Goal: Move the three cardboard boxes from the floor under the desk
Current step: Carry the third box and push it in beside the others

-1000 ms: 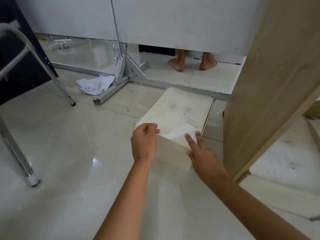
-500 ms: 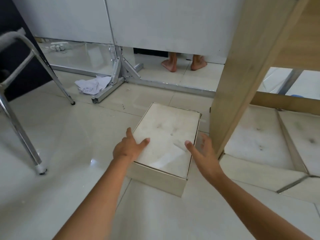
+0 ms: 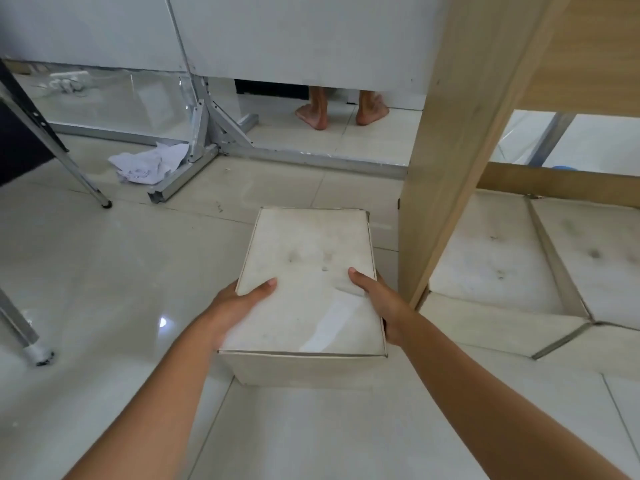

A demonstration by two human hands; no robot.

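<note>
Pale rectangular cardboard box (image 3: 306,282) sits between left hand (image 3: 235,306) and right hand (image 3: 379,303), both clasping its sides; two similar boxes (image 3: 491,258) right of the hands, apparently unmoved.

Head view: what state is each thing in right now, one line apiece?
Cardboard box: closed, gripped on both sides.
Left hand: clasping the box's left side, thumb on top.
Right hand: clasping the right side, thumb on top.
Boxes under the desk: closed, on the floor.
Paper: crumpled by the metal foot.
</note>
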